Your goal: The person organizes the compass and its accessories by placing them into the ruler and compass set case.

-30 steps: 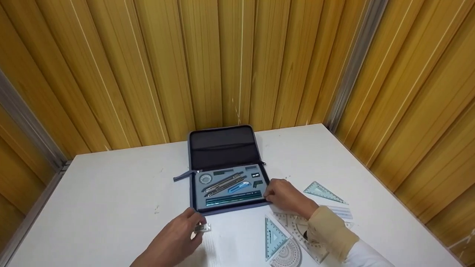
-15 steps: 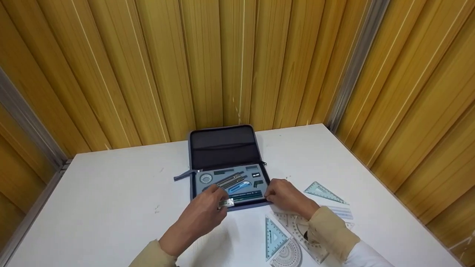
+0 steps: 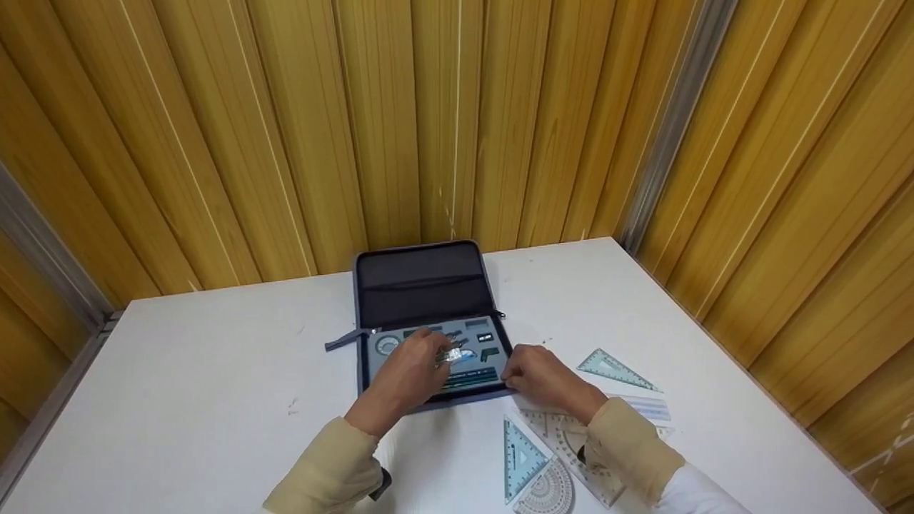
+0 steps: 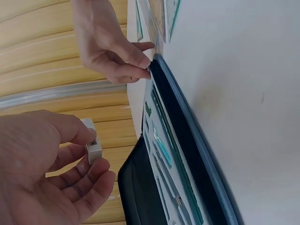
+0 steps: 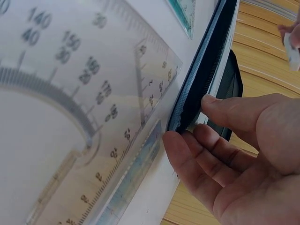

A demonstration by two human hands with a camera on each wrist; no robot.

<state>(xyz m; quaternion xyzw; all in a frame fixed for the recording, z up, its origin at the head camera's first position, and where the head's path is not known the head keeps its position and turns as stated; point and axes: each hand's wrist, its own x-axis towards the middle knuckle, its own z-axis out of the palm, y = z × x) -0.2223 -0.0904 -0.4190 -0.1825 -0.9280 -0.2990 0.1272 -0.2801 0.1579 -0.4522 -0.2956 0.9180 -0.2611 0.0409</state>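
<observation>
My left hand (image 3: 408, 370) pinches a small white block like an eraser (image 4: 95, 149), with dark print on one side, between thumb and fingers. It is held above the grey foam insert (image 3: 468, 332) of an unzipped dark blue case (image 3: 423, 305). At the case's front right corner, my right hand (image 3: 548, 380) grips the edge, thumb inside and fingers outside. Dark green pencils (image 3: 471, 378), a blue cutter (image 3: 465, 355), a sharpener (image 3: 485, 338) and a round tape-like ring (image 3: 388, 346) sit in the insert. The left hand partly hides the metal compasses.
Right of the case lie a set square (image 3: 618, 370), a second set square (image 3: 523, 457), a protractor (image 3: 546, 489), a ruler (image 3: 650, 407) and a large clear drawing template (image 3: 603, 485), partly under the right forearm. Wood-patterned walls (image 3: 400, 143) border the white table (image 3: 214, 371).
My left hand has moved up and right with the white eraser-like block, from in front of the case to over its insert. The right hand stays at the corner.
</observation>
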